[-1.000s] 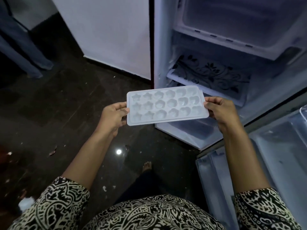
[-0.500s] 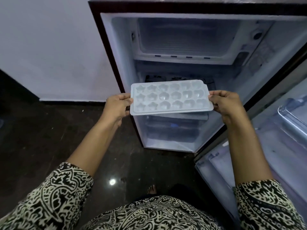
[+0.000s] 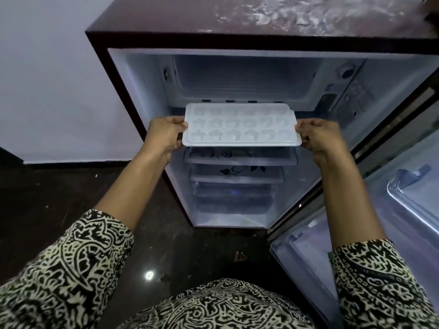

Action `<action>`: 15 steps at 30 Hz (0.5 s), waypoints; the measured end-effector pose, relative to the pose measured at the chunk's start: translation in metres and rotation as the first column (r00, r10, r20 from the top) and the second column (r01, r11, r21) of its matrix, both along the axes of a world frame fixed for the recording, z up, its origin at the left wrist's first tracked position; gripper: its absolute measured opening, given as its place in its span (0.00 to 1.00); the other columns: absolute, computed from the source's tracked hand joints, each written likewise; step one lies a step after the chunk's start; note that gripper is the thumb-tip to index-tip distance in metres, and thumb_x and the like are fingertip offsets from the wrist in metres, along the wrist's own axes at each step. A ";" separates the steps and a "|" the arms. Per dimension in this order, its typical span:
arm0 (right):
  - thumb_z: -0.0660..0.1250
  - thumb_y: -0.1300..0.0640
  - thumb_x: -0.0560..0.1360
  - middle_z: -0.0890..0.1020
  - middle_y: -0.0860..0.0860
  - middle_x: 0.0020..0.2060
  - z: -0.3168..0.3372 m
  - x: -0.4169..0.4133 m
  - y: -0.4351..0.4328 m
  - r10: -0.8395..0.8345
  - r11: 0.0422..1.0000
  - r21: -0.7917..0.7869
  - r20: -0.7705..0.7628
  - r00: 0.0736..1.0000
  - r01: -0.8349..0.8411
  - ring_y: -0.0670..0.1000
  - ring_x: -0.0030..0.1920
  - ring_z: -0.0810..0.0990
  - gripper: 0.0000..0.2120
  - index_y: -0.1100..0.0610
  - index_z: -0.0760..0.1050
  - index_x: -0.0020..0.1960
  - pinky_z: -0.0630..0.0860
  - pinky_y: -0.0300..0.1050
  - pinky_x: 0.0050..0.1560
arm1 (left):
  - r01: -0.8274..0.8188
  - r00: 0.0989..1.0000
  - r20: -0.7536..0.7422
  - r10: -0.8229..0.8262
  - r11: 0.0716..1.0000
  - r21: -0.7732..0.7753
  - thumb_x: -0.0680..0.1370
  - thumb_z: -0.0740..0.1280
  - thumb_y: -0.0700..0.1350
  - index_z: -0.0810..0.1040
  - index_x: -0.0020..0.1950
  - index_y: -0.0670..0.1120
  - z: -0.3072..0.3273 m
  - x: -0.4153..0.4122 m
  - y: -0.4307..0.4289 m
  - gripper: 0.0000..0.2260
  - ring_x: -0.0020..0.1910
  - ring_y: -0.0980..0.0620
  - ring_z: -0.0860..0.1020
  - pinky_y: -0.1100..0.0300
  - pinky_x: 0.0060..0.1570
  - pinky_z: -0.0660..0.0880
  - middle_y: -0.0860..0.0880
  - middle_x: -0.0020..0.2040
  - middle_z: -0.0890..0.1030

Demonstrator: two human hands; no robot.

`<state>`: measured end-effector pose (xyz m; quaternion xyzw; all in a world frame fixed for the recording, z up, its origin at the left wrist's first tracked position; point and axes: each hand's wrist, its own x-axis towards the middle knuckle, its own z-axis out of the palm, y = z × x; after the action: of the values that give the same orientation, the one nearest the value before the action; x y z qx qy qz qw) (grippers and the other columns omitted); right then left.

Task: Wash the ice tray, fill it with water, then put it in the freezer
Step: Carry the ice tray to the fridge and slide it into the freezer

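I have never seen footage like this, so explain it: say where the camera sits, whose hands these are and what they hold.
No machine here: a person wears one wide-angle camera on the head, so the picture looks forward and down along the arms. The left hand and right hand each grip one short end of a white plastic ice tray with shaped moulds, held level before a small dark maroon fridge whose door stands open on the right. Behind the tray is the freezer compartment; below it are flower-printed shelves. The tray is not yet inside.
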<state>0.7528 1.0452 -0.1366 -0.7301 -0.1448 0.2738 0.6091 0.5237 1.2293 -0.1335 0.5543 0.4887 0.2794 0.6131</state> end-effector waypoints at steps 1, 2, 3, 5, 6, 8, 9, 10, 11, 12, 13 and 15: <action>0.65 0.69 0.74 0.80 0.44 0.23 0.001 0.005 0.005 0.003 1.000 0.017 -0.005 1.000 -0.003 0.41 0.25 0.78 0.07 0.61 0.77 0.40 0.76 0.35 0.30 | -0.002 1.000 0.008 0.002 1.000 -0.002 0.78 0.65 0.35 0.77 0.61 0.38 0.001 0.006 0.006 0.11 0.35 0.58 0.81 0.64 0.33 0.78 0.49 0.43 0.82; 0.65 0.69 0.74 0.81 0.45 0.24 0.001 0.013 0.011 0.008 0.999 0.036 -0.006 1.000 -0.007 0.42 0.26 0.79 0.06 0.61 0.77 0.41 0.76 0.36 0.31 | 0.002 1.000 0.019 -0.002 1.000 0.000 0.78 0.64 0.35 0.76 0.61 0.38 0.002 0.012 0.011 0.12 0.34 0.59 0.81 0.65 0.33 0.78 0.49 0.43 0.81; 0.66 0.69 0.74 0.81 0.45 0.25 0.001 0.019 0.017 0.014 0.999 0.053 -0.014 1.000 -0.013 0.43 0.28 0.80 0.06 0.61 0.77 0.41 0.76 0.36 0.31 | 0.010 0.999 0.031 -0.010 1.000 0.002 0.78 0.64 0.36 0.76 0.61 0.37 0.003 0.018 0.014 0.11 0.32 0.60 0.81 0.65 0.32 0.78 0.49 0.42 0.81; 0.66 0.70 0.73 0.82 0.47 0.28 0.002 0.032 0.029 0.025 0.998 0.062 -0.003 1.000 -0.025 0.43 0.29 0.81 0.04 0.64 0.78 0.44 0.77 0.36 0.31 | 0.014 0.999 0.051 -0.015 1.000 0.012 0.79 0.63 0.35 0.75 0.61 0.37 0.003 0.028 0.022 0.11 0.30 0.61 0.81 0.65 0.32 0.78 0.48 0.42 0.80; 0.66 0.70 0.73 0.83 0.49 0.31 0.003 0.039 0.035 0.036 0.998 0.055 0.016 0.999 -0.037 0.43 0.30 0.81 0.05 0.65 0.78 0.47 0.76 0.36 0.31 | 0.012 0.998 0.057 -0.013 1.000 0.016 0.79 0.63 0.35 0.75 0.61 0.37 0.002 0.034 0.027 0.11 0.30 0.61 0.80 0.66 0.33 0.79 0.48 0.41 0.80; 0.67 0.68 0.74 0.82 0.53 0.38 0.002 0.052 0.046 0.060 0.998 0.020 0.031 0.998 -0.061 0.45 0.34 0.81 0.08 0.65 0.78 0.52 0.76 0.35 0.31 | 0.002 0.998 0.062 -0.004 1.000 0.031 0.78 0.63 0.33 0.76 0.60 0.38 0.003 0.044 0.034 0.11 0.29 0.61 0.80 0.66 0.32 0.78 0.49 0.38 0.81; 0.68 0.67 0.74 0.82 0.54 0.41 0.002 0.057 0.050 0.064 0.998 0.000 0.048 0.997 -0.064 0.46 0.36 0.81 0.08 0.65 0.78 0.53 0.77 0.36 0.32 | -0.001 0.998 0.061 -0.001 0.999 0.041 0.78 0.63 0.32 0.77 0.58 0.38 0.004 0.048 0.036 0.10 0.28 0.61 0.80 0.67 0.30 0.77 0.51 0.35 0.82; 0.68 0.66 0.73 0.82 0.55 0.44 0.000 0.065 0.056 0.071 0.997 -0.019 0.067 0.995 -0.070 0.47 0.37 0.80 0.09 0.65 0.78 0.53 0.78 0.37 0.34 | -0.015 0.998 0.055 0.011 0.998 0.058 0.77 0.63 0.32 0.77 0.57 0.39 0.004 0.054 0.040 0.10 0.27 0.61 0.79 0.67 0.29 0.76 0.53 0.31 0.81; 0.69 0.66 0.73 0.81 0.56 0.46 0.000 0.068 0.059 0.074 0.997 -0.036 0.073 0.995 -0.072 0.46 0.38 0.79 0.09 0.64 0.79 0.54 0.79 0.37 0.36 | -0.029 0.999 0.038 0.026 0.997 0.069 0.77 0.63 0.31 0.77 0.56 0.40 0.007 0.058 0.040 0.10 0.26 0.62 0.78 0.68 0.28 0.75 0.54 0.29 0.81; 0.69 0.66 0.73 0.81 0.57 0.48 0.000 0.072 0.064 0.076 0.996 -0.044 0.081 0.994 -0.073 0.45 0.38 0.79 0.10 0.64 0.79 0.54 0.79 0.37 0.36 | -0.045 0.999 0.034 0.043 0.996 0.074 0.77 0.63 0.31 0.77 0.56 0.41 0.007 0.063 0.044 0.10 0.26 0.61 0.78 0.69 0.27 0.74 0.53 0.31 0.81; 0.69 0.66 0.74 0.81 0.57 0.49 0.002 0.074 0.068 0.082 0.996 -0.053 0.083 0.993 -0.077 0.45 0.38 0.78 0.11 0.64 0.78 0.56 0.79 0.35 0.35 | -0.052 0.998 0.022 0.051 0.996 0.071 0.77 0.63 0.31 0.77 0.55 0.41 0.009 0.066 0.046 0.10 0.28 0.59 0.78 0.69 0.27 0.74 0.50 0.35 0.81; 0.67 0.65 0.76 0.80 0.57 0.52 -0.001 0.080 0.072 0.125 0.988 -0.110 0.127 0.984 -0.112 0.49 0.43 0.80 0.13 0.65 0.77 0.60 0.78 0.34 0.38 | -0.050 0.999 -0.010 0.051 0.996 0.073 0.78 0.62 0.32 0.79 0.50 0.39 0.008 0.071 0.055 0.07 0.36 0.52 0.78 0.66 0.31 0.76 0.48 0.39 0.78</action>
<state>0.8330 1.1174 -0.1379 -0.7672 -0.2142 0.2673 0.5423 0.5952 1.2843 -0.1257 0.5652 0.4957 0.3091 0.5825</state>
